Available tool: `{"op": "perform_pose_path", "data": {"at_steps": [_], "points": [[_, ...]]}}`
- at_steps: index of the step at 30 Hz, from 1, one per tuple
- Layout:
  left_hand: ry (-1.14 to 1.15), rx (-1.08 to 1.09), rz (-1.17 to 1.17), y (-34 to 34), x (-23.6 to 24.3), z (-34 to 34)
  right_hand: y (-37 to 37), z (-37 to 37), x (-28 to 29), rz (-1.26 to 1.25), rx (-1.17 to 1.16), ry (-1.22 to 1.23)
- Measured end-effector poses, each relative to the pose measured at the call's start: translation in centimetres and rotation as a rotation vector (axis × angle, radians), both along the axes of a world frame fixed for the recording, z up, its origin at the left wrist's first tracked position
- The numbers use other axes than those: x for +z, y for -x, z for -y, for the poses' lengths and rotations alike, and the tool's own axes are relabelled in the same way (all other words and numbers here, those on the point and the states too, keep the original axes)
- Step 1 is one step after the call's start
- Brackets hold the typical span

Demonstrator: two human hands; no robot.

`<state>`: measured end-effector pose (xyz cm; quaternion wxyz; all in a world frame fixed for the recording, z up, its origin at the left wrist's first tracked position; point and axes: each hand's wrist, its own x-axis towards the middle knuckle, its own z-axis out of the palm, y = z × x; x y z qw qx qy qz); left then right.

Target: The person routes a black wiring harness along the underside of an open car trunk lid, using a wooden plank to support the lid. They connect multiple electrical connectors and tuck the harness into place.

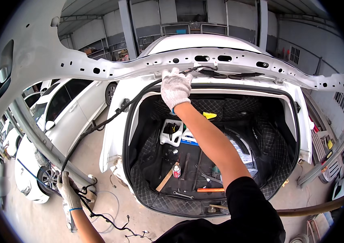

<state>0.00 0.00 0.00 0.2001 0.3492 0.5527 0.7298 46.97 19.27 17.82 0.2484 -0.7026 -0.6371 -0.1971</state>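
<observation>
My gloved right hand reaches up to the white perforated metal panel at the top, its fingers curled on a black wiring harness along the panel's lower edge. The harness runs down leftward to my gloved left hand, which grips it at the lower left; branches and plugs dangle below. My right forearm crosses the open trunk of a white car. Inside lie a white jug, a spray can, spanners, a wooden strip, an orange-handled tool and a yellow item.
Another white car stands at the left, behind a slanted grey metal post. A grey post and loose metal parts are at the right. A brown hose or rail crosses low at the right. Shelving stands at the back.
</observation>
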Motion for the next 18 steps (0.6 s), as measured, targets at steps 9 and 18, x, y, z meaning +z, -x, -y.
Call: {"op": "perform_pose_path", "data": {"at_steps": [9,18], "points": [[0.051,-0.042,-0.043,-4.9,1.7,-0.3,-1.6,-1.6,-0.1,0.075,-0.019,-0.061],[-0.16,0.052,-0.044,-6.1,4.5,1.6,-0.7,-2.8,0.6,0.01,0.077,-0.103]]}}
